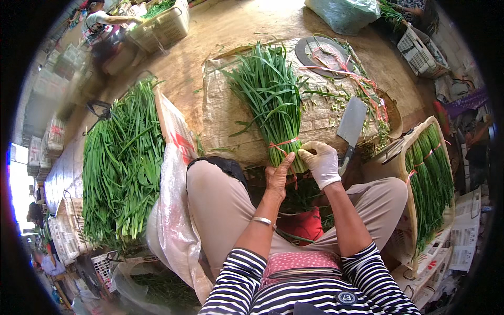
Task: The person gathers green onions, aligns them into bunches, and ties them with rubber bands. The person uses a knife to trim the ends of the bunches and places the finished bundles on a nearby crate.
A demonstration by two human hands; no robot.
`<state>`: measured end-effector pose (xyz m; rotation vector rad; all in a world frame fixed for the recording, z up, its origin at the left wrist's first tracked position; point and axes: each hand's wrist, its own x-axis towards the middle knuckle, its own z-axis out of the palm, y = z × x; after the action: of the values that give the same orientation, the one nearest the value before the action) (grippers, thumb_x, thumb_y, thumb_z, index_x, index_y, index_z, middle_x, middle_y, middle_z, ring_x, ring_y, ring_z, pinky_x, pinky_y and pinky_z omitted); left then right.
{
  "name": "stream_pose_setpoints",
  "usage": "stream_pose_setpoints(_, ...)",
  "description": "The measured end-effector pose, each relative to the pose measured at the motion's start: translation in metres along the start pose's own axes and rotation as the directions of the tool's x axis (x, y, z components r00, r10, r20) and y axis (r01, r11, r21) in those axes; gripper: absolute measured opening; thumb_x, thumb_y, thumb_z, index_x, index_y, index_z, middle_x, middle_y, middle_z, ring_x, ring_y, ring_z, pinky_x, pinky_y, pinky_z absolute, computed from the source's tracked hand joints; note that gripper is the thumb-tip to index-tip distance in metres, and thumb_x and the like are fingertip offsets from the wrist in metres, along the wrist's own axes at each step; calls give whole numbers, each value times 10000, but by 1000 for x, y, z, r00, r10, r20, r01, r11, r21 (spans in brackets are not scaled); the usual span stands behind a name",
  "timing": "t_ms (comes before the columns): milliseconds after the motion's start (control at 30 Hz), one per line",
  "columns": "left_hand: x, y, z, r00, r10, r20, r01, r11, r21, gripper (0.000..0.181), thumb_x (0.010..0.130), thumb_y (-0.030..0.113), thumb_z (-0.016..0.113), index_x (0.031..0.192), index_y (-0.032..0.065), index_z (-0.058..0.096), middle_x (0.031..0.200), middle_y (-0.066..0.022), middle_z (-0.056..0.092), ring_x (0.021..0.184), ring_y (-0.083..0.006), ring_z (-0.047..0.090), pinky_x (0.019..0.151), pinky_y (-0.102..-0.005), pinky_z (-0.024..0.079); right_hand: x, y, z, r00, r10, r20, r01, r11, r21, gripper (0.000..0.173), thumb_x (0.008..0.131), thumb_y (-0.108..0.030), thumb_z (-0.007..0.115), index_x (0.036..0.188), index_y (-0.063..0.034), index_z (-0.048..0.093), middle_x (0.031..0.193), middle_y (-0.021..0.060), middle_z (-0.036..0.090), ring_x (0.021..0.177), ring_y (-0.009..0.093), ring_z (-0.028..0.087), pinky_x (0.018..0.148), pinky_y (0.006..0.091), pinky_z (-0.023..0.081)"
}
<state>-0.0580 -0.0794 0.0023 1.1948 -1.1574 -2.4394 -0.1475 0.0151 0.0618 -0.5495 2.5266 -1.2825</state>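
A thick bundle of green garlic chives lies before me, leaf tips pointing away, with a pink plastic tie around its stems. My left hand, bare, grips the stem end from the left, thumb on top. A loose end of the tie hangs down beside that thumb. From the right, my right hand in a white glove has its fingertips bent against the stems just below the tie. Right of the bundle rests a cleaver, its black handle towards me, close to the gloved hand.
Loose chives fill a crate on my left. Tied bundles stand in a crate on my right. Pink strings lie on a grey disc on the sheet-covered work surface. Another person is beside a crate, far left.
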Motion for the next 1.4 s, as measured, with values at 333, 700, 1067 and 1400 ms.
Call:
stream_pose_setpoints(333,-8,7,9,1000,9,-19,-8,997,83,548,711,369,795,1086,41,565,953,-68,619,796,-193,620,562,-374,537,32,-32,-20,923,210,322,-59,905,-421,400,632,-388,725,756,-8,701,733,215,656,742,348,660,702,405,519)
stream_pose_setpoints(700,-8,11,7,1000,-28,-3,27,999,-40,392,729,375,779,960,94,632,892,-46,622,742,-175,618,526,-364,547,-85,10,-27,739,225,635,403,609,-684,154,652,-201,648,740,-90,708,784,152,682,741,315,675,664,421,528)
stream_pose_setpoints(1067,-5,15,1,992,-126,29,129,984,-121,483,707,427,783,1037,124,602,904,-33,633,788,-175,626,552,-392,559,-93,116,-31,472,638,609,529,348,-774,324,850,-333,542,1077,-159,695,1116,73,667,1018,245,645,799,407,517)
stream_pose_setpoints(1400,-43,18,-13,996,-76,41,77,997,-19,481,700,368,800,1028,95,579,1004,-46,591,853,-184,595,664,-406,522,-17,-9,-31,969,-246,17,245,951,-190,204,731,-219,746,885,-112,665,738,93,637,670,238,625,612,352,496)
